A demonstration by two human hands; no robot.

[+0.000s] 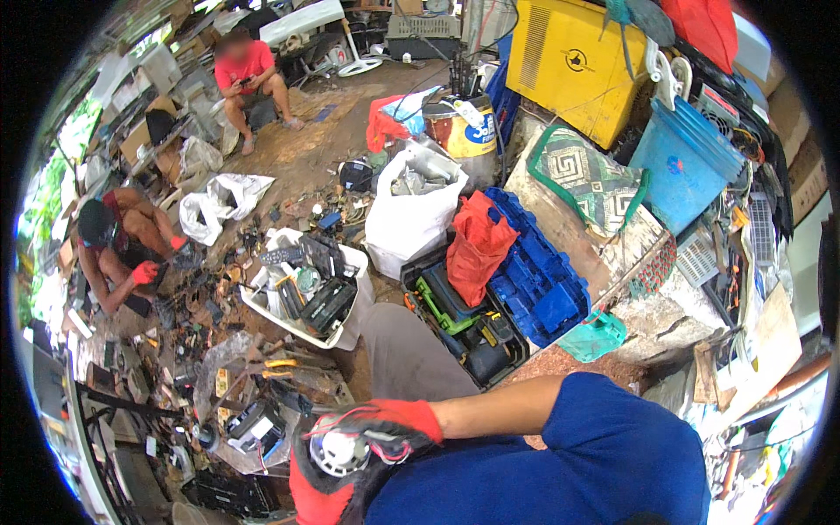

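My right hand point(404, 424), in a red and dark glove, reaches in from the right below a blue sleeve. It closes on a round white and silver motor-like part point(339, 451) with a slotted rim. Thin red, pink and white wires point(389, 446) trail from the part beside my right fingers. My left hand point(319, 494), gloved the same way, grips the part from below; its wrist is out of sight. Just left of my hands lies a black device with a pale label point(256, 426). Yellow-handled tools point(280, 363) rest on a littered work surface beyond it.
A white bin of electronic scrap point(354, 337) stands near my knee. Beside it are a white sack point(411, 210) and an open blue toolbox point(538, 280) with a red bag. One person in red gloves point(122, 254) crouches at left; another person point(249, 79) sits farther back. Scrap litters the floor.
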